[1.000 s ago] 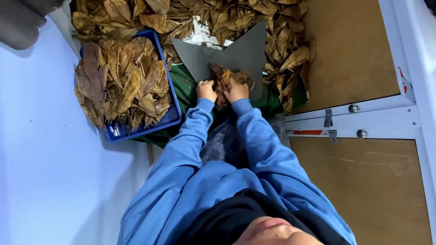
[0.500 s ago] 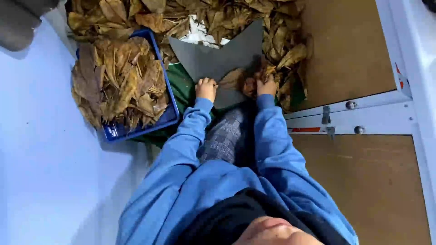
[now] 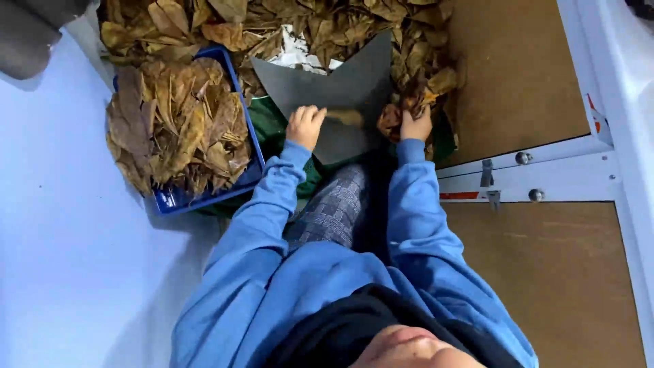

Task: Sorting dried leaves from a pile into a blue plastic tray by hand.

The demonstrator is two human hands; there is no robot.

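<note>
Sorting dried leaves: left hand [image 3: 304,127] flat, fingers open on grey sheet [image 3: 327,92] beside one leaf [image 3: 346,117], right hand [image 3: 413,126] gripping clump [image 3: 403,109] off pile [image 3: 340,27] just beyond, likely needing separating; blue crate [image 3: 178,197] left.

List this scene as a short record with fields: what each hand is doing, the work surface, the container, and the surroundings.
left hand: rests open on the grey board, beside a small dried leaf
right hand: closed on a clump of dried leaves at the board's right edge
container: blue crate heaped with dried brown leaves, to the left
leaf pile: loose, beyond the board
clothing: blue sleeves, grey checked trousers
</note>
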